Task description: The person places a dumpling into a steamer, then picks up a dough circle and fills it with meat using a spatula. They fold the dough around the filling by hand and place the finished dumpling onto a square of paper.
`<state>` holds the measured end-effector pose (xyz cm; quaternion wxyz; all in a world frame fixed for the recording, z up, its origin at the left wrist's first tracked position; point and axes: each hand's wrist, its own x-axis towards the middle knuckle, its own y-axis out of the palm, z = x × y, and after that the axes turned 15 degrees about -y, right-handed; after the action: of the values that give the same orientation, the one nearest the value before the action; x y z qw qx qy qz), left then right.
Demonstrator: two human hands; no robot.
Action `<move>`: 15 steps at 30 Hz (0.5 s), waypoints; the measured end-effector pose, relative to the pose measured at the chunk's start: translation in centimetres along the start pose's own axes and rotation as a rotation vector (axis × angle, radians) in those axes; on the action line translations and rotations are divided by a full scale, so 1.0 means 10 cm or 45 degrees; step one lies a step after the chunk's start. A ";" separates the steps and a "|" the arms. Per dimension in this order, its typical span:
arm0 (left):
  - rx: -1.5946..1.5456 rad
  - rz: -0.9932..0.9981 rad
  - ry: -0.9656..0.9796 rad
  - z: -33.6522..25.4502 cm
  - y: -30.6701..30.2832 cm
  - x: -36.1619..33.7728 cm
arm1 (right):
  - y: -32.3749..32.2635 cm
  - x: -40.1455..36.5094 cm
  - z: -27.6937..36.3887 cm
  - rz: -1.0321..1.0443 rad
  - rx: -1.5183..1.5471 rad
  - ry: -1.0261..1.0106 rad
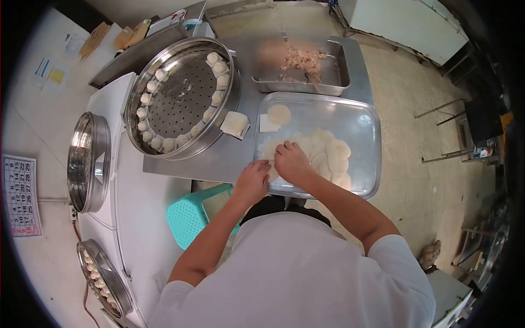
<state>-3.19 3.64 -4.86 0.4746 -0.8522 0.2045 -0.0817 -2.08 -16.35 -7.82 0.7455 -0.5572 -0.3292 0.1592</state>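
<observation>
Two hands at the dough rounds in the steel tray

A wall calendar (22,197) shows date numerals. Past the dumpling-ringed steamer (180,95), the left hand (251,183) curls at the tray (373,131) near edge. The right hand (292,161) lies fingers-down on the dough rounds (328,150); I cannot tell whether either hand grips. Bare tray floor lies open further right.

Overhead fisheye, facing down (close) onto tray (365,123).
</observation>
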 end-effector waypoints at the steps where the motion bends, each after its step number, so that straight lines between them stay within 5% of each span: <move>1: 0.005 0.005 0.000 0.01 0.01 0.00 | 0.03 0.00 -0.01 -0.020 0.000 0.009; 4: -0.007 0.041 -0.008 0.03 -0.02 0.00 | 0.06 0.06 -0.12 -0.416 0.426 0.404; 7: -0.027 0.042 -0.008 0.06 -0.02 0.01 | -0.06 0.08 -0.31 -0.656 1.140 1.018; 10: -0.028 0.071 -0.031 0.10 -0.02 0.02 | -0.27 0.07 -0.53 -0.972 1.897 1.326; 14: -0.129 0.082 -0.081 0.07 -0.09 0.07 | -0.41 -0.03 -0.71 -1.061 1.988 1.313; 15: -0.227 0.062 -0.124 -0.01 -0.17 0.07 | -0.50 -0.03 -0.68 -0.959 1.746 1.207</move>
<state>-2.12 4.11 -3.42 0.4083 -0.8887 0.2083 -0.0104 1.65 -23.13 -4.30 0.9729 0.1448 0.0181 -0.1792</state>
